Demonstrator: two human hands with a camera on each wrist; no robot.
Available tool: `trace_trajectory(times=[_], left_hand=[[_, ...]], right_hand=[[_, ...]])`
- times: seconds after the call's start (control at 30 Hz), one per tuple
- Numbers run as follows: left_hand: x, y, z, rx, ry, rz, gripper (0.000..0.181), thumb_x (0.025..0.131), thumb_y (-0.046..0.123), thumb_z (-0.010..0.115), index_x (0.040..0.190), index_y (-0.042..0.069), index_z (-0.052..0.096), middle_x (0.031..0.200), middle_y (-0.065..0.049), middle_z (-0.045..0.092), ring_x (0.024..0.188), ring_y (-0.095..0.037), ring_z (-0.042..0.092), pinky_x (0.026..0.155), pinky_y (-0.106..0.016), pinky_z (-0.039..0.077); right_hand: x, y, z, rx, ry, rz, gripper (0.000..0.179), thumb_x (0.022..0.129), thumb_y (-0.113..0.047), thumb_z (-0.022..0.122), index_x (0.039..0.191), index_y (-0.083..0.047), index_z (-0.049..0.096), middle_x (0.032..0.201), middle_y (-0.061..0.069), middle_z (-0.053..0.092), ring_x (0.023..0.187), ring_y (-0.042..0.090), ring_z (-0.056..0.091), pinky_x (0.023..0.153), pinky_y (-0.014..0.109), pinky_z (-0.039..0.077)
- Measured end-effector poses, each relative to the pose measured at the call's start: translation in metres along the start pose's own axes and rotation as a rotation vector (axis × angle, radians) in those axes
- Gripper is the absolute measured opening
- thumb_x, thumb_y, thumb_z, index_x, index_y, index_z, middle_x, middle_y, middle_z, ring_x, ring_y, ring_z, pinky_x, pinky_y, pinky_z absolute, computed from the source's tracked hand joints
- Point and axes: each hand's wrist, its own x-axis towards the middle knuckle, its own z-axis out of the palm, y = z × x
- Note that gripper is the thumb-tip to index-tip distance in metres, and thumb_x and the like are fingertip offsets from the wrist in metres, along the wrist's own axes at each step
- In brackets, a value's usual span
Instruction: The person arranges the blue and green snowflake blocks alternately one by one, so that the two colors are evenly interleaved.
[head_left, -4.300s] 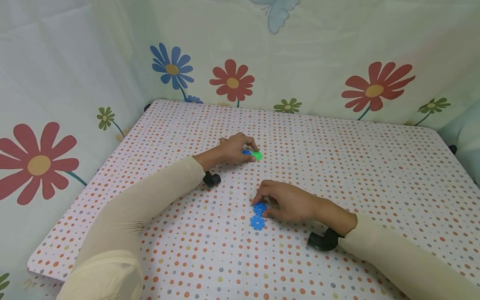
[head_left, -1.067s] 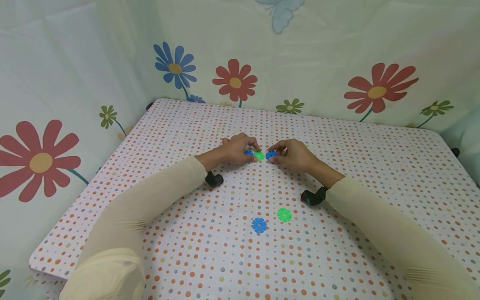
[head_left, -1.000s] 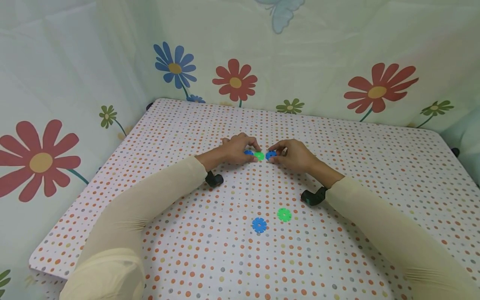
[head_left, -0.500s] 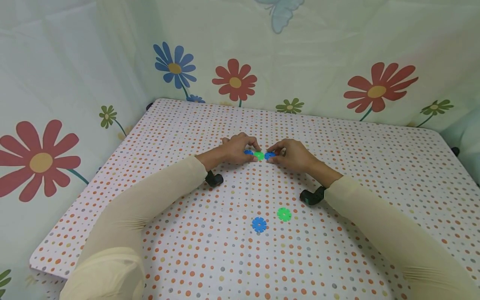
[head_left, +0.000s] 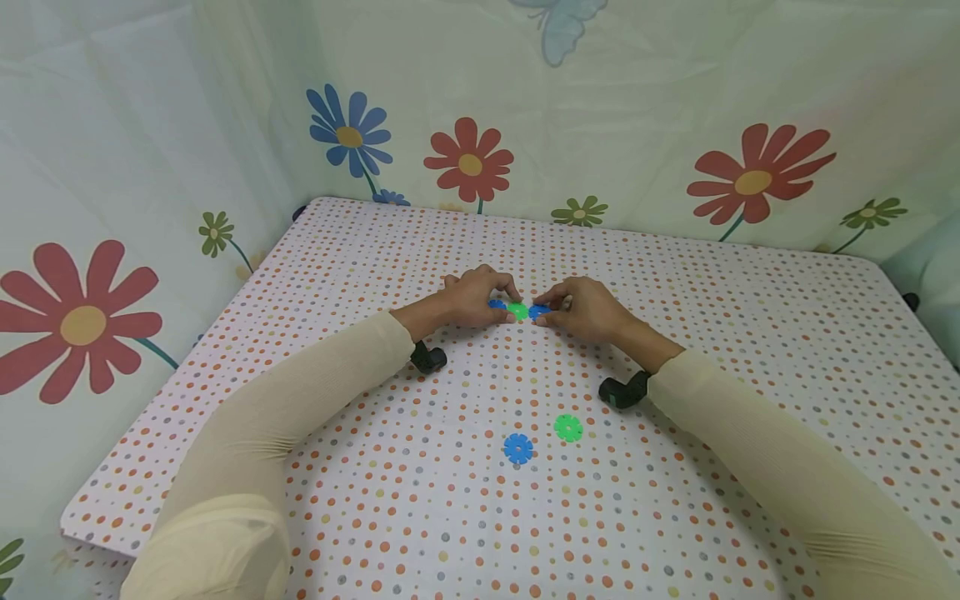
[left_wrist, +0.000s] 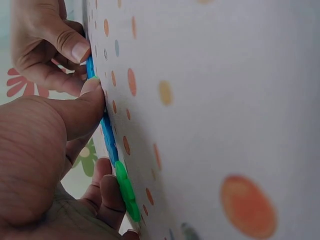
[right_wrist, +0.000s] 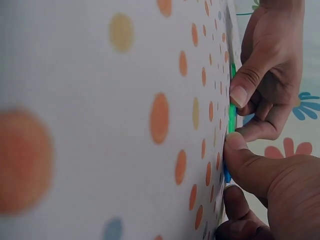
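Head view: left hand (head_left: pixel 468 298) and right hand (head_left: pixel 583 307) pinching flat notched discs (head_left: pixel 517 311), blue-green-blue row, lying mid-table (head_left: pixel 675 275).

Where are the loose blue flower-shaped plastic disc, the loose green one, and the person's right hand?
Loose blue flower-shaped plastic disc (head_left: pixel 518 448), head view, its centre.
Loose green flower-shaped plastic disc (head_left: pixel 568 428), head view, its centre.
Right hand (head_left: pixel 583 308), head view, its back.

- A blue snowflake disc (head_left: pixel 497 304) lies flat on the dotted cloth, partly hidden under fingers.
- A green snowflake disc (head_left: pixel 517 311) lies flat, touching it on one side.
- A second blue disc (head_left: pixel 538 311) lies flat, touching the green one's other side.
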Motion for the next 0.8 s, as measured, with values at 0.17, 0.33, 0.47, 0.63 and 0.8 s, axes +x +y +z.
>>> trace_trajectory(times=[0.17, 0.33, 0.47, 0.63, 0.8], left_hand=[[0.000, 0.000, 0.000, -0.001, -0.004, 0.000, 0.026, 0.094, 0.037, 0.067, 0.118, 0.030, 0.063, 0.140, -0.003, 0.048, 0.131, -0.026, 0.044, 0.102, -0.057, 0.024], [0.000, 0.000, 0.000, -0.007, -0.002, -0.001, 0.025, 0.094, 0.037, 0.067, 0.118, 0.029, 0.063, 0.141, -0.002, 0.048, 0.133, -0.026, 0.042, 0.103, -0.058, 0.023], [0.000, 0.000, 0.001, -0.008, 0.000, -0.004, 0.025, 0.094, 0.038, 0.067, 0.117, 0.030, 0.063, 0.140, -0.001, 0.048, 0.133, -0.026, 0.042, 0.103, -0.058, 0.023], [0.000, 0.000, 0.001, -0.008, 0.003, -0.002, 0.026, 0.094, 0.039, 0.066, 0.118, 0.030, 0.063, 0.138, -0.001, 0.049, 0.130, -0.026, 0.044, 0.102, -0.057, 0.024], [0.000, 0.000, 0.001, -0.008, 0.002, -0.005, 0.025, 0.094, 0.038, 0.067, 0.118, 0.030, 0.063, 0.138, -0.002, 0.049, 0.129, -0.025, 0.045, 0.102, -0.057, 0.023]], right_hand=[[0.000, 0.002, -0.001, 0.024, -0.002, 0.023, 0.036, 0.087, -0.028, 0.077, 0.119, -0.012, 0.073, 0.099, 0.009, 0.069, 0.075, 0.018, 0.054, 0.062, 0.029, 0.041], [0.000, 0.006, -0.004, 0.043, -0.035, 0.027, 0.039, 0.087, -0.030, 0.076, 0.122, -0.013, 0.070, 0.099, 0.008, 0.067, 0.077, 0.018, 0.056, 0.065, 0.029, 0.043], [0.000, 0.011, -0.006, 0.063, -0.051, 0.040, 0.040, 0.088, -0.030, 0.076, 0.124, -0.014, 0.069, 0.102, 0.008, 0.065, 0.081, 0.019, 0.058, 0.067, 0.030, 0.045], [0.000, 0.015, -0.007, 0.090, -0.052, 0.051, 0.035, 0.089, -0.029, 0.075, 0.120, -0.012, 0.071, 0.105, 0.011, 0.067, 0.080, 0.019, 0.059, 0.065, 0.030, 0.045], [-0.001, 0.014, -0.007, 0.103, -0.050, 0.047, 0.034, 0.089, -0.028, 0.075, 0.118, -0.011, 0.072, 0.104, 0.011, 0.068, 0.080, 0.019, 0.059, 0.065, 0.030, 0.046]])
